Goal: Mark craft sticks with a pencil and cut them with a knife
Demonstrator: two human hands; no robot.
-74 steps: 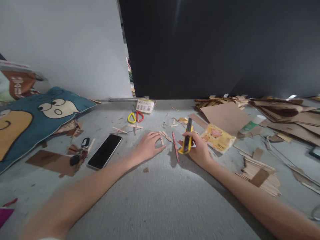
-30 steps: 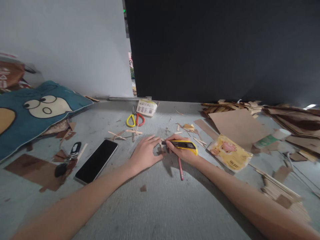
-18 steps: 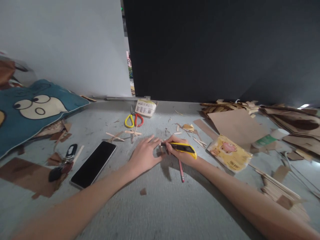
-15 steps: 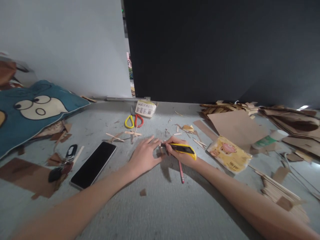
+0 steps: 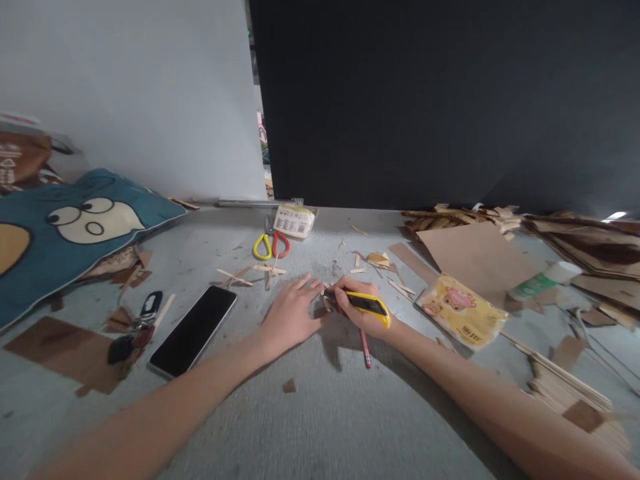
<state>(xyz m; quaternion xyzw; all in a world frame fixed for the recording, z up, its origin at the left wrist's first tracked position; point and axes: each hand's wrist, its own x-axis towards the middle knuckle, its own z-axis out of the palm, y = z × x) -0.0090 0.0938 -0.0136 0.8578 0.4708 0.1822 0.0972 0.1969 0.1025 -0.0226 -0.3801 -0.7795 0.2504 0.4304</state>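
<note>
My right hand [image 5: 363, 313] is closed around a yellow-and-black utility knife [image 5: 367, 303], its blade end pointing left toward my other hand. My left hand [image 5: 293, 312] rests on the table, thumb and index finger at a small brown piece [image 5: 327, 301] at the knife's tip; the outer fingers are stretched out. That piece is too small and too covered to make out fully. Under my right hand lies a pencil [image 5: 366, 350], only its pink eraser end showing. Thin wooden stick pieces [image 5: 270, 270] lie crossed beyond my left hand.
Left are a phone [image 5: 194, 331], keys [image 5: 133, 337] and a blue cushion [image 5: 95, 223]. Scissors [image 5: 271, 245] lie behind a small packet [image 5: 294, 221]. Right are a yellow packet [image 5: 461, 310], a glue stick [image 5: 543, 281], cardboard [image 5: 475, 253] and stacked sticks [image 5: 570, 383].
The view has shifted slightly, so everything sits a little lower and further right. The utility knife is tilted a bit more; both hands keep nearly the same place.
</note>
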